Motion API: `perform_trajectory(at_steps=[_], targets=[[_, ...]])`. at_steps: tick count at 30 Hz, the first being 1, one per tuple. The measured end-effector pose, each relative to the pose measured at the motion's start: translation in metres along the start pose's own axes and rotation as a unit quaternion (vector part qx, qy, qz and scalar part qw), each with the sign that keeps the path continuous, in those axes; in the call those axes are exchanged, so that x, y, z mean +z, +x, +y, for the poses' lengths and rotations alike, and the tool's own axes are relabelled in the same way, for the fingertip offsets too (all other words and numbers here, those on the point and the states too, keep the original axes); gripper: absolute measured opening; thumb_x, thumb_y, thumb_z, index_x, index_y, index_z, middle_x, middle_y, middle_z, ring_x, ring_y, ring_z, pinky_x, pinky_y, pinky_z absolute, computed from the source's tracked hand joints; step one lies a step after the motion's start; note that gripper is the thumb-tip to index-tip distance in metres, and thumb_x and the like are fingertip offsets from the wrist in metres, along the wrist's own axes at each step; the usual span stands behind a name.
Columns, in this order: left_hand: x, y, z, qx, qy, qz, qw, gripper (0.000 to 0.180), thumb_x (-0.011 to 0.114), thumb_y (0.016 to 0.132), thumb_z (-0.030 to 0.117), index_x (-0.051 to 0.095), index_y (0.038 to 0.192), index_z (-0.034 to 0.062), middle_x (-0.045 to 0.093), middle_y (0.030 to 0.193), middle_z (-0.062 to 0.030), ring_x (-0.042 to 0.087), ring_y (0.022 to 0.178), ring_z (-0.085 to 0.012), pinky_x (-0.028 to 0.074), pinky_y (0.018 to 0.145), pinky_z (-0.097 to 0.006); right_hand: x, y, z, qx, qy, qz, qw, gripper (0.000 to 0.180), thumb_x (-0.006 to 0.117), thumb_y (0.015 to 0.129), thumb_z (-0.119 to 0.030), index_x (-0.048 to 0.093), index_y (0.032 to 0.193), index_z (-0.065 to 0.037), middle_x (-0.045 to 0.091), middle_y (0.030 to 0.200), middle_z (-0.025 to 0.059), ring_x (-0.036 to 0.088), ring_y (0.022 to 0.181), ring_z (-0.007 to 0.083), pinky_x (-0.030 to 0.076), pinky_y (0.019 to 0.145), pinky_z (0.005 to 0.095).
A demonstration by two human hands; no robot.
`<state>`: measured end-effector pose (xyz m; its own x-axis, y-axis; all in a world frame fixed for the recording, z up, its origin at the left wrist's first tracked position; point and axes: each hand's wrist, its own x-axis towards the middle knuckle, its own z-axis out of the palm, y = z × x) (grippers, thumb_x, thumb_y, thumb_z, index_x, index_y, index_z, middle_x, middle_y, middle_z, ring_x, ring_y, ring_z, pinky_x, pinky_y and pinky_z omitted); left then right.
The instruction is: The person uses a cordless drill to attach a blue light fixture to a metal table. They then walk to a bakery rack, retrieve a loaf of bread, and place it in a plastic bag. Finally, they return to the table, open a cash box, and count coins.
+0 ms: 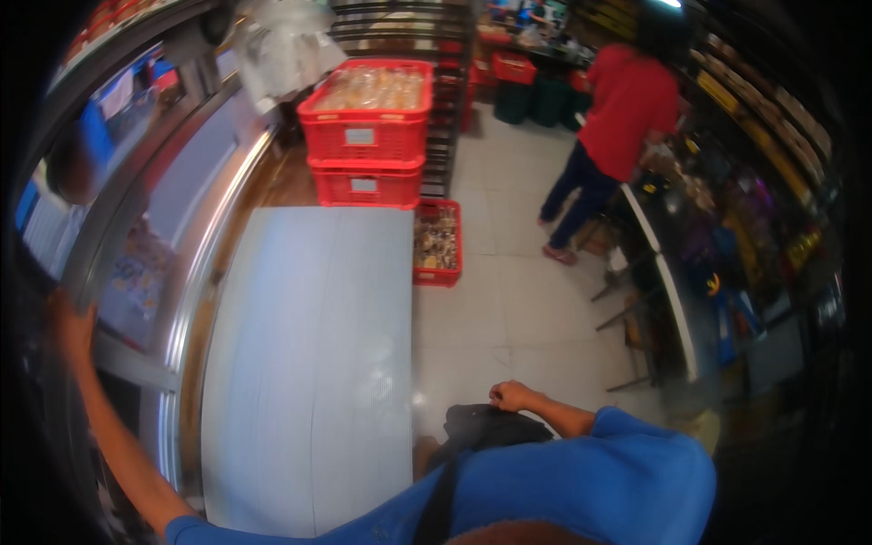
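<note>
My left arm stretches out to the far left, where my left hand (pixel 73 327) lies against the metal frame (pixel 91 263) of a glass panel. Its fingers are dark and blurred at the picture's rim, so their grip cannot be made out. In front of my body, my right hand (pixel 512 396) is closed with curled fingers, just above a black bag (pixel 490 425). Whatever those fingers hold, if anything, is hidden. A strap crosses my blue shirt. Between my left arm and the bag stretches a long pale-blue tabletop (pixel 309 363).
Stacked red crates (pixel 363 150) with clear-wrapped goods stand beyond the tabletop. Another red crate (pixel 438 245) sits on the tiled floor (pixel 472 318). A person in a red shirt (pixel 627 109) stands at a cluttered counter (pixel 658 245) on the right. A dark rack (pixel 445 118) rises behind the crates.
</note>
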<state>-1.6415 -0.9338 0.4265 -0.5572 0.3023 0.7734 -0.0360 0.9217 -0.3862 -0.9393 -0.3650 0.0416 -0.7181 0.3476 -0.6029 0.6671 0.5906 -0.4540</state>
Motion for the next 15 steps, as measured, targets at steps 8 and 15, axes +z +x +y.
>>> perform_trajectory(at_steps=[8, 15], targets=[[-0.009, 0.02, 0.056, -0.007, -0.028, -0.008, 1.0, 0.073, 0.073, 0.083, 0.047, 0.054, 0.136, 0.0015, 0.055, 0.137, -0.0234, 0.051, 0.129, -0.037, 0.04, 0.109, -0.045, 0.024, -0.071, 0.029, 0.113, 0.043, 0.051, 0.991, 0.035, 0.063, 0.089, -0.031, 0.069, 0.113, -0.006, 0.071, 0.107, 0.018, 0.065, 0.103, 0.0351, 0.05, 0.092, 0.0414], [0.038, 0.03, 0.072, 0.069, -0.153, -0.038, 0.985, 0.074, 0.07, 0.086, 0.05, 0.053, 0.136, -0.0012, 0.056, 0.136, -0.0246, 0.052, 0.128, -0.0384, 0.041, 0.108, -0.044, 0.089, -0.125, 0.06, 0.162, 0.125, 0.121, 0.971, 0.034, 0.059, 0.091, -0.035, 0.073, 0.108, -0.01, 0.072, 0.103, 0.0164, 0.067, 0.098, 0.0337, 0.051, 0.09, 0.0418]])
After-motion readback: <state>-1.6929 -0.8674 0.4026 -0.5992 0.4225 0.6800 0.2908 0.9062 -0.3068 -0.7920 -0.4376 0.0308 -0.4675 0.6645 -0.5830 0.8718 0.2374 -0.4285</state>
